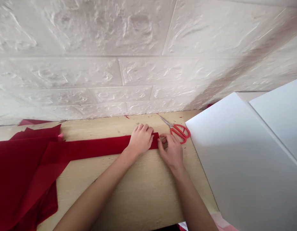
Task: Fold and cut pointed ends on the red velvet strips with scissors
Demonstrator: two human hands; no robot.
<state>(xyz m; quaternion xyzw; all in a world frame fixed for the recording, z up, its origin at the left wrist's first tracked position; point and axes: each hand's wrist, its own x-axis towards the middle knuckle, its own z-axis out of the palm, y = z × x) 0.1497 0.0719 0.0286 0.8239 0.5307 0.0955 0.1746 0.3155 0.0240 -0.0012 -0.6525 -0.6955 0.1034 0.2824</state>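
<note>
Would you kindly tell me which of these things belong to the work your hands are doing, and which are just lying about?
Part of the work: the red strip, with the left hand on it and the right hand at its end.

Lying about: red-handled scissors, white boards, loose red sheets.

We show the left hand (141, 139) resting on a long red paper strip (97, 149) near the far edge of the wooden tabletop (129, 199), with the right hand (169, 150) at the strip's end, its fingers curled. Red-handled scissors (179, 133) lie just beyond, near the far right corner. Loose red paper sheets (18, 170) spread across the left edge; white boards (242, 160) rise along the right edge. Behind stands an embossed white brick-pattern wall (90, 48).
</note>
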